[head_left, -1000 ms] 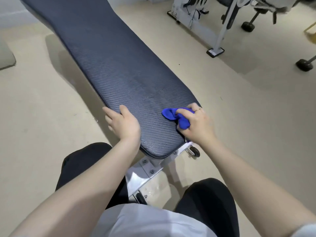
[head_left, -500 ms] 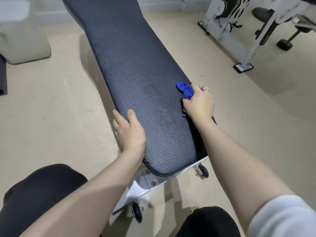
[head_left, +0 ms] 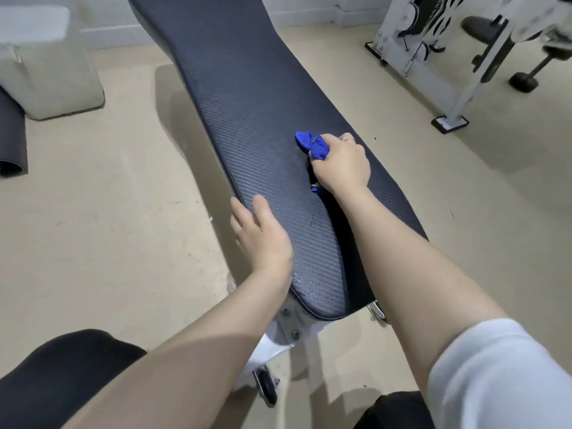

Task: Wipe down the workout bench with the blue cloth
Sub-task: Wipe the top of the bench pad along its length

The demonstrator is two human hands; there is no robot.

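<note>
Bench (head_left: 263, 125) runs lengthwise away — right hand (head_left: 342, 164) grip bunches blue cloth (head_left: 311, 146), left hand (head_left: 263, 236) flat.

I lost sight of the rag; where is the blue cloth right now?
In the head view, the blue cloth is bunched in the right hand, on the bench pad towards its right edge.

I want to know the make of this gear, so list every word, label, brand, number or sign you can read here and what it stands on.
No readable text anywhere in the head view.
Workout bench: woven-pattern pad, no label or logo visible.
Blue cloth, bunched in the right hand: no tag visible.
White machine frame: no legible marking; its upper part is blurred.
Left hand rests on the bench edge and may cover something.
</note>
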